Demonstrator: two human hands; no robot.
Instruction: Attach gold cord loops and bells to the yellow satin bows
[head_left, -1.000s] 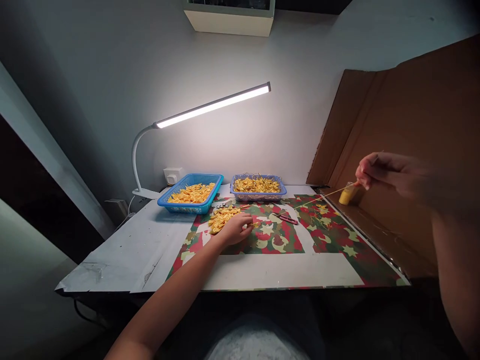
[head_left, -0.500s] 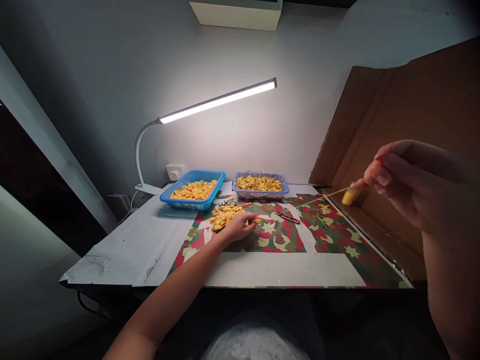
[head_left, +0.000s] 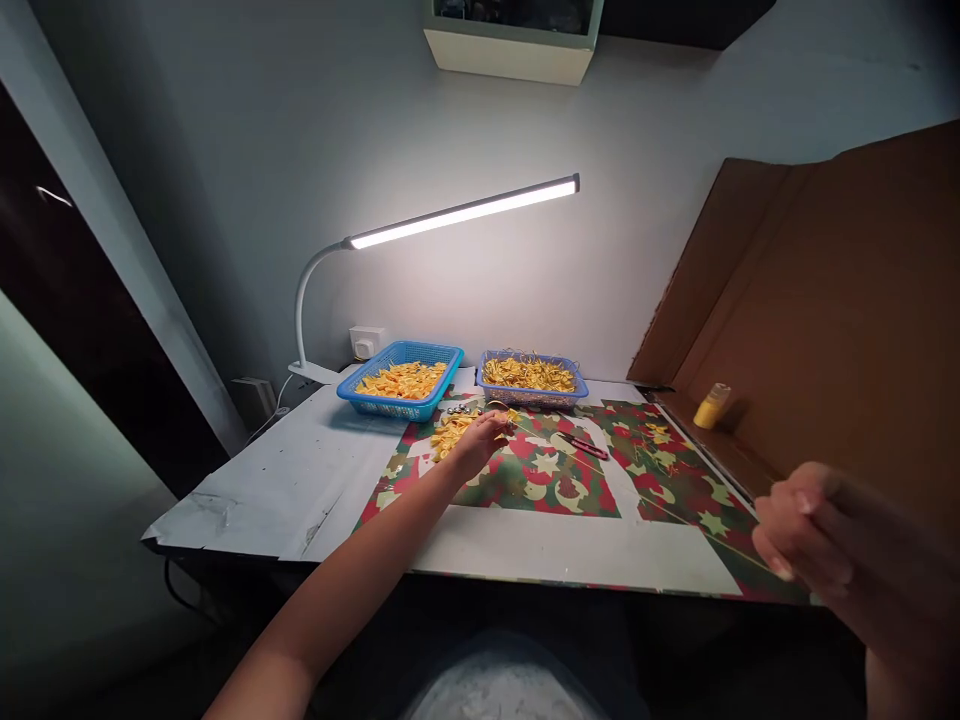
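**Thread pulled taut across a craft desk**

A thin yellow thread [head_left: 645, 499] is stretched low over the desk [head_left: 285, 490]. It runs from the left hand [head_left: 480, 440], near the middle of the back edge, to the right hand [head_left: 799, 545], just off the front right corner.

The greatest risk is judged to be a harder pull. The thread could snap or slip from the pinch, or the loose heap of small yellow folded pieces [head_left: 450, 432] under the left hand could be dragged apart over the red-and-green camouflage sheet [head_left: 562, 480]. The line also passes just beside the red-handled snips [head_left: 590, 446], where it could snag.

The left arm is reached far forward, wrist low, with the fingers curled down onto the heap and apparently closed on the thread's far end. The right hand is drawn back and raised above the desk, blurred, its fingers closed in a pinch on the near end. Two heaped baskets, a blue plastic basket [head_left: 401, 378] and a mauve plastic basket [head_left: 531, 392], are lined along the back edge.
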